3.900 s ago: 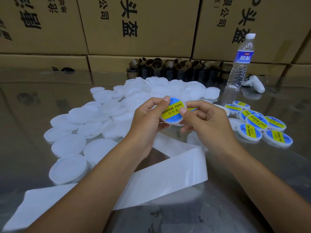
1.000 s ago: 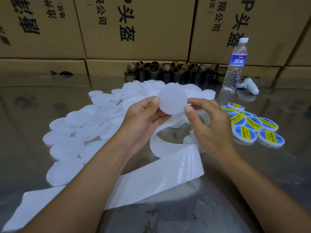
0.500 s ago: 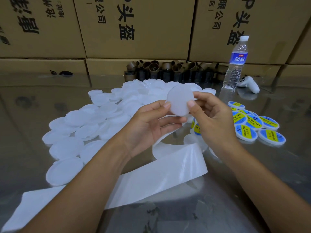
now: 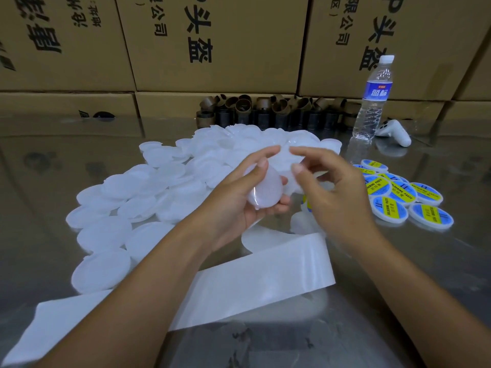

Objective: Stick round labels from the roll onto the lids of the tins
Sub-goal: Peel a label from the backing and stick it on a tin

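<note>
My left hand (image 4: 239, 205) holds one blank white lid (image 4: 265, 191), tilted on edge, with thumb and fingers curled round its rim. Just right of the lid hovers my right hand (image 4: 337, 192), fingers loosely curled, thumb and forefinger apart with nothing visible between them. Below that hand a sliver of blue-and-yellow label (image 4: 305, 203) shows; the roll itself is mostly hidden. A white backing strip (image 4: 265, 274) trails from there across the table toward me. Several blank white lids (image 4: 159, 187) lie heaped to the left and behind. Several labelled lids (image 4: 403, 193) lie to the right.
A water bottle (image 4: 372, 102) stands at the back right beside a white controller (image 4: 396, 132). Several brown cardboard cores (image 4: 265, 110) line the back edge under stacked cardboard boxes (image 4: 212, 43). The table (image 4: 53, 168) is glossy and reflective.
The labelled lid from earlier is gone from my hands, and a blank lid is in them. In the last half second my right hand let go of it and my left tilted it downward.
</note>
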Demonstrator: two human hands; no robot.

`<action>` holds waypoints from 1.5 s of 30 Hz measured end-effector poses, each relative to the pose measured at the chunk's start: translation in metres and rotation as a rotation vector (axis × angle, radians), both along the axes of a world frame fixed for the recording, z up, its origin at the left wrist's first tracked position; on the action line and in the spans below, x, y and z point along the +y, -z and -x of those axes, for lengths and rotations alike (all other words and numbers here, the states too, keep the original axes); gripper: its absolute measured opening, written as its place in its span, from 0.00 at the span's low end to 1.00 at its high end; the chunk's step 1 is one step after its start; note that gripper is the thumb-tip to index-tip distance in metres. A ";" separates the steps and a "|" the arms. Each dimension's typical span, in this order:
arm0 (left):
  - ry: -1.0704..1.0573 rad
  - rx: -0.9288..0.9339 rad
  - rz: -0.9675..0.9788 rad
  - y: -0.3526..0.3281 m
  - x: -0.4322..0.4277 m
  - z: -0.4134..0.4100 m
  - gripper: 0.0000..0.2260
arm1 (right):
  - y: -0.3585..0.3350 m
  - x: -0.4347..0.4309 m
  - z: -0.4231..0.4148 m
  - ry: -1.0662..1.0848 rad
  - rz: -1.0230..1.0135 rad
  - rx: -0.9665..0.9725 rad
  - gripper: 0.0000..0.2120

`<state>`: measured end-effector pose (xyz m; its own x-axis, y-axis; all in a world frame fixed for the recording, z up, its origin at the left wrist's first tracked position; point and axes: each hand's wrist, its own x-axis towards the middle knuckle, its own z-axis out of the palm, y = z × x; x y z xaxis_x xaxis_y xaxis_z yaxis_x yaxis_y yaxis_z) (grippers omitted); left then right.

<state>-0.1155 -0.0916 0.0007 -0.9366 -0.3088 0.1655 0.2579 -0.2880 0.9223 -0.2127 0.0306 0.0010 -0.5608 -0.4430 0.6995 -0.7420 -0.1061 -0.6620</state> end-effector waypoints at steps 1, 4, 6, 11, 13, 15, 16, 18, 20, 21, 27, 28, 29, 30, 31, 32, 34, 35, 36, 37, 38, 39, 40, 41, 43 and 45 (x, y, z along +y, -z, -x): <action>-0.039 0.015 -0.016 -0.001 -0.001 0.000 0.11 | -0.001 0.001 0.003 0.072 0.054 -0.030 0.11; -0.134 0.051 -0.083 -0.002 -0.006 0.001 0.10 | -0.007 0.006 0.013 0.273 0.184 -0.145 0.09; -0.183 0.062 -0.133 -0.002 -0.007 0.001 0.09 | -0.008 0.010 0.019 0.373 0.144 -0.202 0.10; -0.256 0.067 -0.190 -0.004 -0.006 0.000 0.08 | -0.002 0.012 0.022 0.518 -0.186 -0.183 0.16; -0.270 0.067 -0.201 -0.005 -0.005 0.000 0.08 | -0.002 0.012 0.021 0.521 -0.277 -0.172 0.17; -0.274 0.065 -0.211 -0.005 -0.005 0.000 0.08 | -0.003 0.011 0.018 0.494 -0.325 -0.179 0.16; -0.272 0.064 -0.213 -0.006 -0.004 0.000 0.08 | -0.003 0.011 0.017 0.482 -0.345 -0.174 0.16; -0.265 0.061 -0.214 -0.006 -0.004 0.000 0.08 | -0.003 0.010 0.016 0.464 -0.382 -0.142 0.15; -0.259 0.054 -0.214 -0.006 -0.004 0.000 0.08 | -0.001 0.009 0.016 0.452 -0.422 -0.109 0.15; -0.257 0.050 -0.216 -0.006 -0.004 0.000 0.08 | 0.000 0.008 0.016 0.450 -0.433 -0.096 0.15; -0.238 0.038 -0.220 -0.007 -0.002 0.000 0.09 | 0.003 0.006 0.016 0.442 -0.286 -0.009 0.12; -0.234 0.032 -0.215 -0.007 -0.001 0.000 0.09 | 0.003 0.006 0.015 0.439 -0.247 0.004 0.12; -0.231 0.023 -0.203 -0.007 -0.001 0.000 0.09 | 0.004 0.006 0.015 0.436 -0.210 0.026 0.13; -0.228 0.008 -0.183 -0.006 -0.001 0.000 0.09 | 0.004 0.005 0.014 0.436 -0.176 0.058 0.13; -0.223 -0.012 -0.159 -0.006 -0.001 0.000 0.10 | 0.005 0.005 0.014 0.440 -0.142 0.094 0.13; -0.214 -0.035 -0.134 -0.005 -0.001 0.000 0.10 | 0.005 0.005 0.013 0.445 -0.109 0.129 0.13; -0.194 -0.078 -0.081 -0.004 -0.001 0.000 0.09 | 0.005 0.005 0.012 0.437 -0.050 0.204 0.12; -0.186 -0.099 -0.052 -0.003 -0.001 0.000 0.09 | 0.006 0.005 0.010 0.416 -0.026 0.248 0.11; -0.181 -0.120 -0.022 -0.002 -0.001 0.001 0.08 | 0.006 0.004 0.009 0.389 -0.008 0.283 0.11; -0.174 -0.138 0.010 0.000 -0.001 0.001 0.08 | 0.007 0.004 0.009 0.360 0.003 0.298 0.11; -0.167 -0.151 0.040 0.001 0.000 0.002 0.08 | 0.007 0.003 0.008 0.331 0.006 0.295 0.11; -0.161 -0.159 0.066 0.002 0.000 0.002 0.08 | 0.007 0.002 0.008 0.301 0.000 0.282 0.11; -0.158 -0.163 0.089 0.003 0.000 0.002 0.08 | 0.007 0.002 0.008 0.267 -0.012 0.270 0.10; -0.157 -0.163 0.105 0.004 -0.001 0.002 0.07 | 0.007 0.001 0.008 0.230 -0.029 0.259 0.09; -0.158 -0.162 0.123 0.006 -0.001 0.002 0.05 | 0.007 0.001 0.006 0.168 -0.059 0.239 0.08; -0.163 -0.167 0.136 0.006 -0.002 0.003 0.03 | 0.007 0.002 0.005 0.120 -0.071 0.211 0.09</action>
